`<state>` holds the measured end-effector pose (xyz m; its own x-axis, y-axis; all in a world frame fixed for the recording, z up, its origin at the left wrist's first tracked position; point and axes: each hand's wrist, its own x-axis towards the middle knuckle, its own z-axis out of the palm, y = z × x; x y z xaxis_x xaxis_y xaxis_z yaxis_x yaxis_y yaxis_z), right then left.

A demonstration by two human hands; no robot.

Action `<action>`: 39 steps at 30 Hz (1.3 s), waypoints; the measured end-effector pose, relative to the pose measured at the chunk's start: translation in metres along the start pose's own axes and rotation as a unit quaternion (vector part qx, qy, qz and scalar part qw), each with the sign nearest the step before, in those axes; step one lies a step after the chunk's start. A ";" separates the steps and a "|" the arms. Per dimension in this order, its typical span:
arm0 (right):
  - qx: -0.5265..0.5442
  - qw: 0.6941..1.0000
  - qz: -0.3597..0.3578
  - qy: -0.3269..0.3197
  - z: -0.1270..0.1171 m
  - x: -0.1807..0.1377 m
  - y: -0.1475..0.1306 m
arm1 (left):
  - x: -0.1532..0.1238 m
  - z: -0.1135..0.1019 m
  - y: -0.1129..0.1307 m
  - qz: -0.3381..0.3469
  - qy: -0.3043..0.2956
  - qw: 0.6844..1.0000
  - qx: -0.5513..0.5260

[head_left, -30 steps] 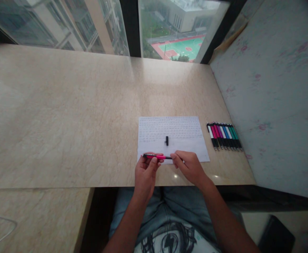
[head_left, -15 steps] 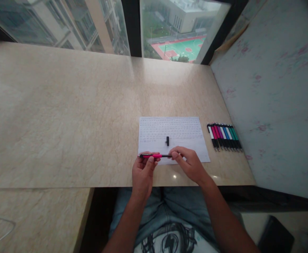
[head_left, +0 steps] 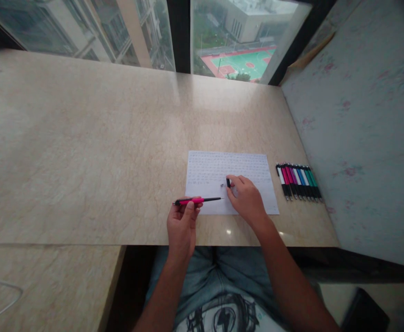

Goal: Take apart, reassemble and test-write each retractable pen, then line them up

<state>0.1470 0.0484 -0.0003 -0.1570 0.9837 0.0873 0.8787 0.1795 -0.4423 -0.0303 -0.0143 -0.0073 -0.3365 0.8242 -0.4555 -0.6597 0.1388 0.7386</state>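
My left hand (head_left: 183, 226) is closed on a pink pen barrel (head_left: 197, 200), held level just above the near edge of the paper. A thin black refill (head_left: 212, 199) sticks out of its right end. With thumb and fingers, my right hand (head_left: 246, 196) pinches a short black pen grip (head_left: 228, 182) over the sheet. Beside that, a small silvery pen tip (head_left: 222, 185) lies on the handwritten paper (head_left: 205, 162).
Several assembled pens in white, pink, purple, blue and green (head_left: 298, 182) lie in a row right of the paper, near the flowered wall (head_left: 354, 138). A window (head_left: 243, 41) stands beyond the marble-look desk (head_left: 119, 152). A white cable (head_left: 6, 299) lies at lower left.
My right hand has left the refill end and moved up to take hold of the black grip on the paper. My left hand shifted slightly left with the pen barrel.
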 end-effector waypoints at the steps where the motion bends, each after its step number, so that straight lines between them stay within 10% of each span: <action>1: 0.022 1.000 0.003 0.010 -0.003 -0.002 0.002 | 0.000 0.000 0.000 0.000 0.000 1.000 0.000; 12: 0.315 0.949 0.004 0.031 -0.039 -0.038 0.001 | -0.002 0.002 0.000 -0.003 -0.005 1.000 0.003; 28: 0.371 0.927 -0.032 -0.038 -0.023 -0.036 -0.014 | -0.013 0.009 -0.005 -0.030 -0.041 0.999 0.001; 39: 0.081 0.996 -0.019 0.011 0.010 0.010 -0.005 | -0.003 -0.001 0.005 -0.017 -0.011 1.000 -0.016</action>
<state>0.1364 0.0571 -0.0058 -0.1780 0.9759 0.1261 0.7880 0.2181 -0.5757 -0.0331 -0.0163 -0.0028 -0.2987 0.8310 -0.4692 -0.6921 0.1499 0.7061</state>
